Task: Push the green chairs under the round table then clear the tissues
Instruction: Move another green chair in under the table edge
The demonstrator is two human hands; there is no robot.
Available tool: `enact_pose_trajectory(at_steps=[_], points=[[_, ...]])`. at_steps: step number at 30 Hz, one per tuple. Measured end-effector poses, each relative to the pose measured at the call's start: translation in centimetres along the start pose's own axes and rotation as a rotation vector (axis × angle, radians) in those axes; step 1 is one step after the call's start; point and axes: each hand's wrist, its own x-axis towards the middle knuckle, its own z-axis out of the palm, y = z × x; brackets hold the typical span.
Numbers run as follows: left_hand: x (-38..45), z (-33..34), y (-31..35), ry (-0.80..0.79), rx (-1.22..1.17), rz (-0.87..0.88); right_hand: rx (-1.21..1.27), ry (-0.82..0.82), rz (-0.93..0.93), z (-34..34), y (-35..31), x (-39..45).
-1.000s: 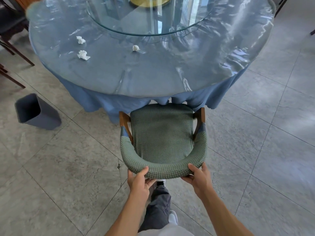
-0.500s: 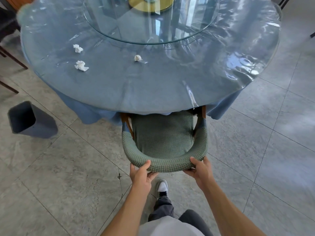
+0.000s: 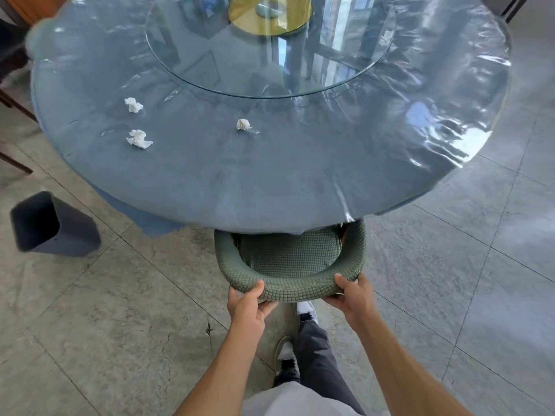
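A green chair (image 3: 289,265) stands at the near edge of the round table (image 3: 270,181), most of its seat hidden beneath the blue cloth. My left hand (image 3: 247,304) grips the curved backrest on its left side. My right hand (image 3: 353,297) grips the same backrest on its right. Three crumpled white tissues lie on the tabletop: one far left (image 3: 134,104), one nearer on the left (image 3: 138,139), one near the middle (image 3: 243,124).
A dark grey bin (image 3: 51,225) stands on the tiled floor left of the table. A glass turntable (image 3: 270,70) covers the table's centre. Dark wooden chair legs (image 3: 15,163) show at the far left edge. My feet are right behind the chair.
The chair has slid forward under the table, so much less of the seat shows. Both hands stayed on the backrest and I have stepped closer to the table.
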Motion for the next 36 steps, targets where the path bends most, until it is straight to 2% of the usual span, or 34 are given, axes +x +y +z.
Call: enact_pose_trajectory(at_steps=[18,36], points=[[4.1,7.4,3.9,-0.028,-0.042,-0.024,0.029,-0.111,0.009,3.7,-6.7,6.2],[3.3,7.2,4.2,-0.019,0.002,0.005,0.019,-0.110,0.015,3.9,-6.7,5.6]])
